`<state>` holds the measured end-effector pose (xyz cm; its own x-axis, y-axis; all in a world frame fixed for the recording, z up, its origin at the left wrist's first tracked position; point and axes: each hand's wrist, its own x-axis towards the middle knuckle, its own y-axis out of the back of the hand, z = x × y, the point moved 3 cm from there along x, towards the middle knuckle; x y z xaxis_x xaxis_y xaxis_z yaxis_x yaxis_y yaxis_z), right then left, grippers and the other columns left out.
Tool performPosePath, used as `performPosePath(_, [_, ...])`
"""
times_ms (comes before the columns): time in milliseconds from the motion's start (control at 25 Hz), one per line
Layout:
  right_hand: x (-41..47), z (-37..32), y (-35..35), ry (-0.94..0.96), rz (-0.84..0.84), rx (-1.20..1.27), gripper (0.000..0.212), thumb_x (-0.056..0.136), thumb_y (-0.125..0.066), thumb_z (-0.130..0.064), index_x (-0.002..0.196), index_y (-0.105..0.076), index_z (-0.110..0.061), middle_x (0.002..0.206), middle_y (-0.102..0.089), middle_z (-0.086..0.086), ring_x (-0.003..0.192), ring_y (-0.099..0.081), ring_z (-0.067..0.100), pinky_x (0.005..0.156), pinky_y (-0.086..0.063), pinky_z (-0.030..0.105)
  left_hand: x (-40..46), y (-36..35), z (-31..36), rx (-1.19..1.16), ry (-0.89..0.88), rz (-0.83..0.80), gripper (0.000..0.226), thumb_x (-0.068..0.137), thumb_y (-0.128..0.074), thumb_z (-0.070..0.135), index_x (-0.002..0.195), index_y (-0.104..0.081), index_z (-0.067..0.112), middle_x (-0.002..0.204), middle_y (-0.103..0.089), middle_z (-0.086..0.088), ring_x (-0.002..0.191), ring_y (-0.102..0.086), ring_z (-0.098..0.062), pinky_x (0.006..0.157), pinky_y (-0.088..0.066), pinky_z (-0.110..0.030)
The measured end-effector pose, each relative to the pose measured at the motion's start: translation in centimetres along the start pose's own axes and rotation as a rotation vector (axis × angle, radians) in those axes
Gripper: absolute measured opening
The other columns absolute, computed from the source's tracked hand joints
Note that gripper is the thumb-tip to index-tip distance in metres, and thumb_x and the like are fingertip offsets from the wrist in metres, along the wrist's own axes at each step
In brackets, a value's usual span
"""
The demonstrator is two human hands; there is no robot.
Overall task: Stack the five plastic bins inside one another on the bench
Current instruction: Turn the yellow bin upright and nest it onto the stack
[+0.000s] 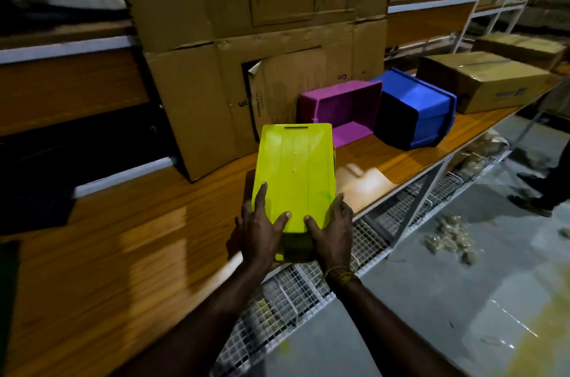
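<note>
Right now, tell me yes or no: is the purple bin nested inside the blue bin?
No, the purple bin lies on its side on the bench beside the blue bin, not inside it.

You hold a smooth, glossy plastic yellow bin. Your counter is shiny wood-grain; the cardboard box looks matt, creased.

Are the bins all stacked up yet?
Not yet. Nothing looks nested so far. Both hands, left hand and right hand, hold the yellow bin bottom up. The purple bin and blue bin lie separately on the bench. Other bins aren't visible.
</note>
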<state>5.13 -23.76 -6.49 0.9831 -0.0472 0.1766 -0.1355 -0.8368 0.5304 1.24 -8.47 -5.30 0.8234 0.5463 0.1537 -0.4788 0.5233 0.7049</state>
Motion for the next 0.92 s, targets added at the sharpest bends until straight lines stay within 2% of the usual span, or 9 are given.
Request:
performPosePath(80, [-1.4, -1.8, -2.1, 0.067, -0.052, 0.030, 0.094, 0.083, -0.073, -0.034, 0.153, -0.014, -0.011, 0.152, -0.029, 0.017, 0.139, -0.034, 0.030, 0.102, -0.041, 0.037, -0.4, 2.7, -2.4, -0.047, 0.023, 0.079, 0.086, 0.081, -0.071, 0.047, 0.150, -0.020, 0.044, 0.146, -0.039, -0.008, 0.124, -0.042, -0.037, 0.087, -0.047, -0.049])
performPosePath(160, [-3.3, -3.3, -4.4, 0.112, -0.102, 0.050, 0.098, 0.080, -0.076, -0.031, 0.153, -0.015, -0.008, 0.150, -0.029, 0.017, 0.136, -0.037, 0.030, 0.095, -0.042, 0.032, -1.2, 5.5, -4.8, -0.057, 0.010, 0.176, 0.094, 0.078, -0.077, 0.039, 0.150, -0.017, 0.044, 0.147, -0.037, -0.007, 0.124, -0.042, -0.035, 0.088, -0.047, -0.048])
performPosePath(320, [-8.6, -6.5, -8.9, 0.139, -0.171, 0.114, 0.097, 0.076, -0.081, -0.021, 0.152, -0.022, -0.008, 0.144, -0.032, 0.018, 0.126, -0.045, 0.032, 0.083, -0.042, 0.029, -3.3, 11.2, -10.0, -0.077, -0.032, 0.301, 0.101, 0.075, -0.081, 0.021, 0.154, -0.017, 0.030, 0.147, -0.035, -0.010, 0.127, -0.039, -0.034, 0.080, -0.040, -0.034])
performPosePath(400, [-11.2, -7.9, -10.5, 0.151, -0.177, 0.137, 0.093, 0.073, -0.082, -0.017, 0.149, -0.028, -0.010, 0.140, -0.035, 0.016, 0.120, -0.049, 0.032, 0.082, -0.046, 0.033, -4.6, 13.5, -12.9, -0.115, 0.006, 0.335, 0.104, 0.077, -0.080, 0.020, 0.155, -0.012, 0.027, 0.150, -0.033, -0.012, 0.133, -0.036, -0.034, 0.085, -0.045, -0.039])
performPosePath(520, [-14.2, -10.1, -12.0, 0.222, -0.188, 0.110, 0.089, 0.074, -0.080, -0.012, 0.147, -0.028, -0.013, 0.139, -0.035, 0.014, 0.119, -0.049, 0.034, 0.084, -0.051, 0.045, -6.8, 15.8, -16.8, -0.113, 0.057, 0.357, 0.107, 0.078, -0.079, 0.027, 0.155, -0.006, 0.027, 0.153, -0.030, -0.013, 0.132, -0.041, -0.035, 0.089, -0.050, -0.049])
performPosePath(680, [-17.7, -11.8, -13.3, 0.324, -0.174, 0.139, 0.084, 0.076, -0.072, -0.001, 0.145, -0.027, -0.019, 0.144, -0.040, 0.010, 0.132, -0.043, 0.029, 0.099, -0.046, 0.051, -9.5, 17.9, -20.7, -0.088, 0.156, 0.314, 0.106, 0.076, -0.071, 0.054, 0.153, 0.001, 0.039, 0.151, -0.033, -0.012, 0.125, -0.048, -0.037, 0.090, -0.049, -0.053])
performPosePath(760, [-19.0, -11.9, -13.4, 0.322, -0.157, 0.151, 0.086, 0.075, -0.073, 0.001, 0.143, -0.028, -0.023, 0.142, -0.043, 0.007, 0.131, -0.044, 0.026, 0.099, -0.047, 0.051, -10.4, 19.0, -21.4, -0.128, 0.214, 0.307, 0.093, 0.075, -0.055, 0.068, 0.151, -0.010, 0.039, 0.147, -0.039, -0.011, 0.123, -0.050, -0.036, 0.095, -0.046, -0.054])
performPosePath(800, [-19.4, -11.9, -13.3, 0.322, -0.147, 0.140, 0.088, 0.073, -0.075, 0.002, 0.144, -0.028, -0.025, 0.141, -0.043, 0.006, 0.130, -0.045, 0.025, 0.098, -0.049, 0.051, -10.7, 19.5, -21.5, -0.167, 0.221, 0.310, 0.088, 0.076, -0.051, 0.068, 0.150, -0.018, 0.035, 0.146, -0.040, -0.010, 0.124, -0.050, -0.035, 0.098, -0.044, -0.052])
performPosePath(920, [-20.2, -12.0, -13.1, 0.336, -0.125, 0.103, 0.099, 0.070, -0.069, 0.011, 0.149, -0.024, -0.028, 0.140, -0.041, 0.006, 0.126, -0.045, 0.027, 0.090, -0.053, 0.047, -11.1, 21.2, -21.0, -0.289, 0.165, 0.382, 0.068, 0.086, -0.065, 0.044, 0.141, -0.040, 0.013, 0.138, -0.049, -0.014, 0.120, -0.054, -0.034, 0.089, -0.043, -0.035])
